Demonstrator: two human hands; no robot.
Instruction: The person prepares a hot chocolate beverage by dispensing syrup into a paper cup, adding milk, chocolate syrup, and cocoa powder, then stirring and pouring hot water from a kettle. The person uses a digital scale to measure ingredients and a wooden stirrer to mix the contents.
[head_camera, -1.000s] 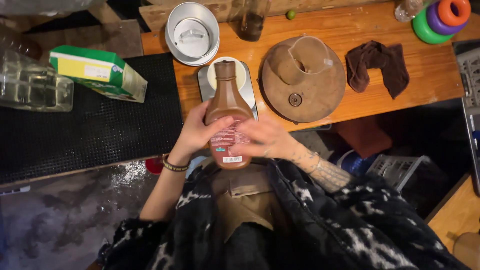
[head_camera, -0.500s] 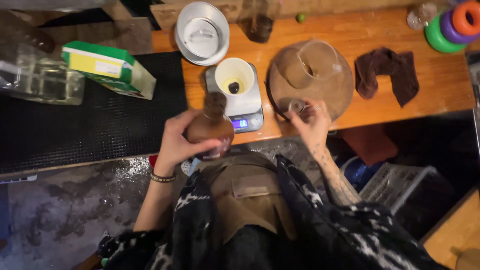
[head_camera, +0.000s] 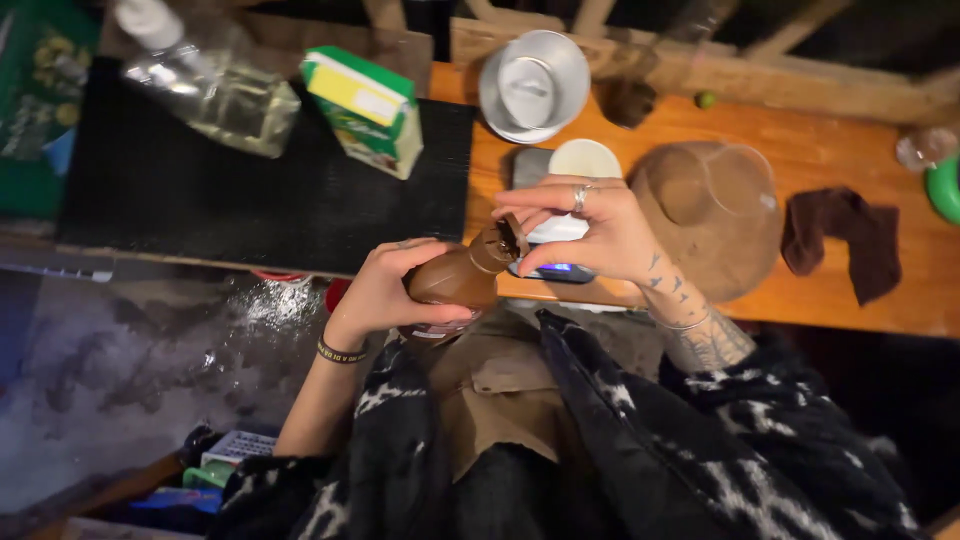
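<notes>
My left hand (head_camera: 385, 290) grips a brown squeeze bottle (head_camera: 455, 280), tilted with its neck pointing up and right. My right hand (head_camera: 590, 230), with a ring on one finger, pinches the bottle's brown cap (head_camera: 508, 238) at the neck. Both hands are held just in front of a small kitchen scale (head_camera: 545, 270) that carries a white cup (head_camera: 585, 160) on the wooden counter (head_camera: 850, 130). My hand hides most of the scale.
A black mat (head_camera: 230, 190) covers the left of the counter, with a green and yellow carton (head_camera: 365, 105) and a clear bottle lying on it (head_camera: 210, 85). A metal bowl (head_camera: 533, 85), a brown hat (head_camera: 710, 215) and a dark cloth (head_camera: 845, 240) lie on the wood.
My right hand came back from the hat to the bottle's neck and now holds its cap. The bottle has tilted over, and my view has shifted closer.
</notes>
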